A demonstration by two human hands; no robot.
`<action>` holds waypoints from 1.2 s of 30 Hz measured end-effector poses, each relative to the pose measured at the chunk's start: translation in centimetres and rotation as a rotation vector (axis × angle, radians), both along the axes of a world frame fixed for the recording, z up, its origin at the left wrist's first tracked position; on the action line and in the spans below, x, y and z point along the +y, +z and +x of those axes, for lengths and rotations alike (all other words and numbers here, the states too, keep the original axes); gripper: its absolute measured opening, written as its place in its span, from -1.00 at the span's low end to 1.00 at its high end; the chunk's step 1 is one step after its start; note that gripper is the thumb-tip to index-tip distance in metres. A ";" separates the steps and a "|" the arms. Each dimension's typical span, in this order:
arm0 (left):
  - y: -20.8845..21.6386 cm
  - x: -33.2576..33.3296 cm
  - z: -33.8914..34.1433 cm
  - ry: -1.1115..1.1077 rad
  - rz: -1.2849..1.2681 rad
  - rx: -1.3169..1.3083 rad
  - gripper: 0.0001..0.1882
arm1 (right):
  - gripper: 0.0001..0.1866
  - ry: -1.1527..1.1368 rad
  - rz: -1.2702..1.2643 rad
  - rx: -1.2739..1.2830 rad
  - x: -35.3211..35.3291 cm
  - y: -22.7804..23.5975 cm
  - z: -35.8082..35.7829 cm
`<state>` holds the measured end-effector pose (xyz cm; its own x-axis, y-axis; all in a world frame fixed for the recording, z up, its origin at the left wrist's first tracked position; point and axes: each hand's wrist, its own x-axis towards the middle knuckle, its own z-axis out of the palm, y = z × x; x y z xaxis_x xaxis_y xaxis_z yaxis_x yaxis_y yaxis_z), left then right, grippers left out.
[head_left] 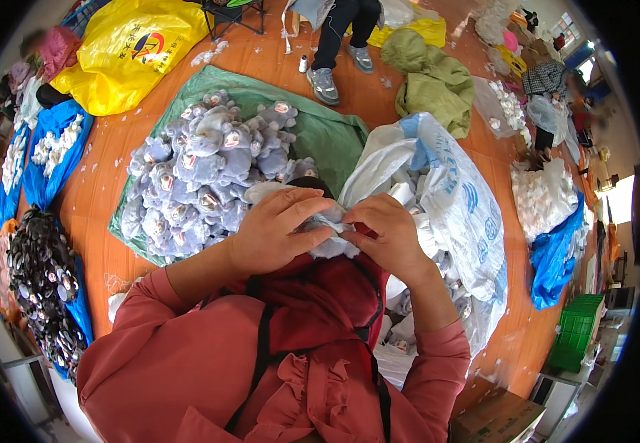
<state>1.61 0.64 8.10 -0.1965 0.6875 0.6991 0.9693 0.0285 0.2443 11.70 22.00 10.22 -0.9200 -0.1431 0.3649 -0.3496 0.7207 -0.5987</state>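
Note:
In front of my chest I hold a small grey-and-white plush toy (332,247); its shape is mostly covered by my fingers. My left hand (279,224) is closed on its left side, thumb and fingers bent over the soft fabric. From the right, my right hand (389,235) pinches the toy's upper edge between thumb and fingertips. Just beyond my left forearm lies a heap of grey plush toys (209,151) with pale muzzles. Beside my right arm stands an open white woven sack (462,214) with more grey and white plush pieces inside.
A green sheet (327,136) lies under the heap. Beyond it are a person's shoes (325,87), a yellow bag (124,55) and an olive cloth (434,88). Black plush pieces (39,277) are piled at left; a green crate (577,332) and cardboard box (499,417) stand at right.

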 end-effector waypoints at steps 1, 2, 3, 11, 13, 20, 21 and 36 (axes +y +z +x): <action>0.1 0.1 0.1 -0.008 -0.006 0.021 -0.79 | -0.76 -0.012 -0.013 -0.024 -0.1 -0.1 0.1; 0.2 0.1 0.1 -0.025 -0.021 0.026 -0.79 | -0.76 -0.023 -0.026 -0.047 -0.3 -0.4 0.2; 0.4 0.2 0.0 -0.043 -0.035 0.031 -0.79 | -0.77 -0.035 -0.039 -0.071 -0.5 -0.7 0.3; -0.4 0.4 -1.1 -0.212 -0.302 -0.091 -0.74 | -0.79 -0.042 -0.168 0.014 -0.1 -3.5 0.9; -0.4 0.6 -1.2 -0.267 -0.311 -0.058 -0.73 | -0.78 -0.047 -0.245 -0.008 -0.1 -3.9 1.2; -2.3 0.3 -2.0 -0.242 -0.387 -0.177 -0.55 | -0.76 -0.099 -0.452 -0.053 0.0 -6.2 2.4; -2.5 0.5 -2.1 -0.239 -0.330 -0.119 -0.53 | -0.76 -0.113 -0.474 -0.042 -0.1 -6.4 2.4; -1.7 0.4 -3.9 -0.178 -0.326 -0.370 -0.77 | -0.75 -0.105 -0.268 0.045 0.8 -5.8 2.5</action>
<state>-2.26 1.00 6.41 -0.2499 0.9030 0.3495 0.8165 0.0025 0.5774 14.23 22.80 4.43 -0.9067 0.0595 0.4175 -0.3117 0.5724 -0.7584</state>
